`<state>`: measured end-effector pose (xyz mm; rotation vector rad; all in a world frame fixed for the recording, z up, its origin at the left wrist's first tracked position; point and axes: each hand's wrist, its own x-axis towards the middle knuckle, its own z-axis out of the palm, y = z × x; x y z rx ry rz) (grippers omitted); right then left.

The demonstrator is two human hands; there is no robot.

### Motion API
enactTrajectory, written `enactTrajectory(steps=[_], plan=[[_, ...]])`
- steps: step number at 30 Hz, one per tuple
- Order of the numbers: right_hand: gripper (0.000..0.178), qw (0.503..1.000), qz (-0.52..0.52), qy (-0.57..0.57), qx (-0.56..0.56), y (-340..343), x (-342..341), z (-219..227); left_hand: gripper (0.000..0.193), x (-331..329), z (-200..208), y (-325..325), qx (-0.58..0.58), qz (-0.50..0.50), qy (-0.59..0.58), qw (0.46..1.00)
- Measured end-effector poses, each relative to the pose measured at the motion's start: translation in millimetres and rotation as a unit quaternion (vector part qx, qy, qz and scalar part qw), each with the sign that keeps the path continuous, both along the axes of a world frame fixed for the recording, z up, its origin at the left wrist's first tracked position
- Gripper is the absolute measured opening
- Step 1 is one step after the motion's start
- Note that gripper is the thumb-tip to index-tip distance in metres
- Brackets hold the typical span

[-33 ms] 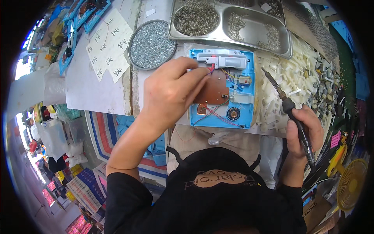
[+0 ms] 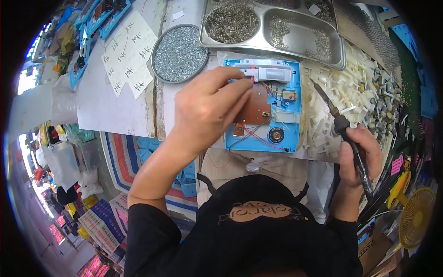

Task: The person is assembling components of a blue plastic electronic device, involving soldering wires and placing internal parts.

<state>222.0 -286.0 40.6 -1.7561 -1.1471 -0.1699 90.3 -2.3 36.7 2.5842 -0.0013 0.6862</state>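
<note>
A blue plastic housing (image 2: 293, 131) lies open before me. Inside it are a brown circuit board (image 2: 254, 105), a round black speaker (image 2: 276, 135), a pale grey plastic part (image 2: 275, 74) along the far edge, and several thin coloured wires. My left hand (image 2: 207, 104) is closed in a pinch over the housing's left side, by the grey part. Red wire shows at its fingertips; the fingers partly hide it. Off to the right, my right hand (image 2: 364, 150) grips the black handle of a soldering iron (image 2: 342, 123), its metal tip pointing up and left, apart from the housing.
A round dish of small screws (image 2: 180, 54) stands beyond my left hand. Behind the housing is a steel tray (image 2: 258, 46) with springs and small metal parts. White plastic pieces (image 2: 323, 106) pile up to the right. A paper sheet (image 2: 129, 55) lies on the left.
My left fingertips have shifted slightly to the right and farther over the grey part, hiding more of the wires. My right hand and the soldering iron have hardly moved.
</note>
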Motion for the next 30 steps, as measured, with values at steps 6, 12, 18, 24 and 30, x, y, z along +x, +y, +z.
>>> enactTrajectory(steps=[6,12,18,24,30], plan=[[0.047,0.985,0.014,0.169,0.035,41,-16,1,0.009,17,-25,-30,-0.327,0.052,0.016,0.944],[0.052,0.978,0.039,0.203,0.029,106,-9,0,0.009,17,-10,-35,-0.526,0.062,0.08,0.844],[0.05,0.983,0.036,0.181,0.018,124,-7,-9,0.011,15,-14,-25,-0.418,0.032,0.07,0.905],[0.054,0.988,0.032,0.15,-0.01,121,-9,-13,0.012,9,-14,-16,-0.397,0.031,0.099,0.912],[0.051,0.994,0.007,0.104,0.025,125,-13,-17,0.007,9,-19,-11,-0.367,0.014,0.097,0.925]])
